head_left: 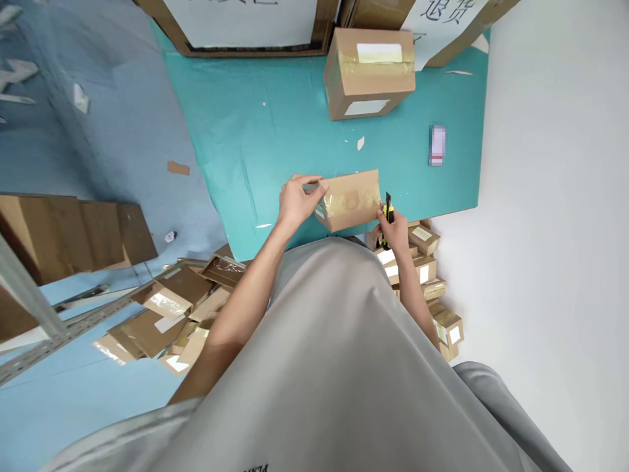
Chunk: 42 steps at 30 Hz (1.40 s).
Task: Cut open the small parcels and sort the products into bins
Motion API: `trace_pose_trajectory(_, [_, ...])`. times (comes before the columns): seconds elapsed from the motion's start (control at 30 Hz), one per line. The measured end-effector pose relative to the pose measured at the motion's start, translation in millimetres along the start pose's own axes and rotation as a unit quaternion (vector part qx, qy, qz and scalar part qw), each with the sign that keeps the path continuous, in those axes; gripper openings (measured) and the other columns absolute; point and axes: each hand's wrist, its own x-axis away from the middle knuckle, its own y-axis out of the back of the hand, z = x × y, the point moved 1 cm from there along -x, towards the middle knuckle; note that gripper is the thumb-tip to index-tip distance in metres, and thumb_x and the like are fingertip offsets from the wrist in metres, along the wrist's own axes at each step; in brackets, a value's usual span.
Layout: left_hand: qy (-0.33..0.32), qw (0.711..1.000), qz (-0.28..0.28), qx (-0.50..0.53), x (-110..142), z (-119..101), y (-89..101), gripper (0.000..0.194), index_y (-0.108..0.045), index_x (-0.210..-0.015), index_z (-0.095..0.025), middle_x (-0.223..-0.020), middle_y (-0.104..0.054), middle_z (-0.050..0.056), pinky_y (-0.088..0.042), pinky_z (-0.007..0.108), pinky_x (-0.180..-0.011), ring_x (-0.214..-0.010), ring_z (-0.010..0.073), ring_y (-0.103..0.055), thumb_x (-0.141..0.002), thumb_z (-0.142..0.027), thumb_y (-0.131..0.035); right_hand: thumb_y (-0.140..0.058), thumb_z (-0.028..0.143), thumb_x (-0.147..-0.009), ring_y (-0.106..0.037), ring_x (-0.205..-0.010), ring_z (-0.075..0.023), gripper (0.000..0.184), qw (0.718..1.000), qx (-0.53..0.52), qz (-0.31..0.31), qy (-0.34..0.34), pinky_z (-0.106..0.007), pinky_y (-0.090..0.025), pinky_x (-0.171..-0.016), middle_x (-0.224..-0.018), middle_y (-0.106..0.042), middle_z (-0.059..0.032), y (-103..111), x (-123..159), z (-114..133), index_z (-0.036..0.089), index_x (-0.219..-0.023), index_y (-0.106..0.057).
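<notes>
Clock directions are taken from the small carton, as I look down.

Item 1: small carton (351, 200), brown, clear yellowish tape across its face; placed at the centre of the dial, at the near edge of the teal surface (236, 131). Whether it rests there or is lifted, I cannot tell.

Item 2: my left hand (299, 200), at 9 o'clock; thumb and fingers grasping the carton's left end by its upper corner.

Item 3: my right hand (394, 231), at 4 o'clock; closed around the cutter, fingertips at the carton's lower right corner.

Item 4: cutter (388, 214), yellow and black, its dark tip directed to 12.

Item 5: larger carton (371, 78), at 12 o'clock on the surface, taped, two white labels.

Item 6: white paper scrap (360, 143), at 12 o'clock, between the two cartons.

Item 7: small pink-and-white pack (437, 145), at 2 o'clock, blurred out, lying alone.

Item 8: white sheets with black handwritten characters, one (250, 23) at 11 o'clock, the other (445, 26) at 1, both on brown boxes.

Item 9: stacked cartons (425, 270), at 4 o'clock, beyond the surface's near edge, several labelled.

Item 10: heap of discarded-looking cartons (152, 331), at 8 o'clock, beside a metal bar (54, 334).

Item 11: grey garment (339, 341), mine, at 6 o'clock.
</notes>
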Motion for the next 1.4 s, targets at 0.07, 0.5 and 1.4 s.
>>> trace_pose_trajectory(0.07, [0.002, 1.0, -0.002, 0.012, -6, 1, 0.9, 0.028, -0.088, -0.114, -0.022, -0.119, -0.082, 0.009, -0.065, 0.039, -0.095, -0.097, 0.023, -0.078, -0.089, -0.036, -0.085, -0.056, 0.06, -0.107, -0.077, -0.104, -0.0329, 0.05, 0.998, 0.038, -0.054, 0.014, -0.044, -0.061, -0.095, -0.111, -0.08, -0.0181, 5, 2, 13, 0.017, -0.126, -0.072])
trace_pose_trajectory(0.5, [-0.022, 0.997, 0.035, 0.059, -24, 3, 8.5, 0.022, -0.083, -0.098, -0.02, -0.098, -0.081, 0.005, -0.065, 0.038, -0.092, -0.092, 0.0217, -0.073, -0.078, -0.028, -0.088, -0.054, 0.035, -0.114, -0.075, -0.09, -0.0271, 0.022, 0.974, 0.086, 0.177, 0.115, -0.035, -0.054, -0.089, -0.093, -0.079, -0.0073, -43, 33, 113, 0.023, -0.112, -0.072])
trace_pose_trajectory(1.4, [-0.015, 0.999, -0.037, 0.008, 2, -7, -7.4, 0.017, -0.082, -0.106, -0.023, -0.11, -0.082, 0.006, -0.066, 0.038, -0.094, -0.096, 0.0221, -0.077, -0.092, -0.032, -0.079, -0.049, 0.024, -0.118, -0.078, -0.113, -0.0371, 0.035, 0.934, 0.269, 0.226, 0.063, -0.043, -0.057, -0.096, -0.125, -0.082, -0.0226, -34, 68, 140, 0.012, -0.134, -0.077])
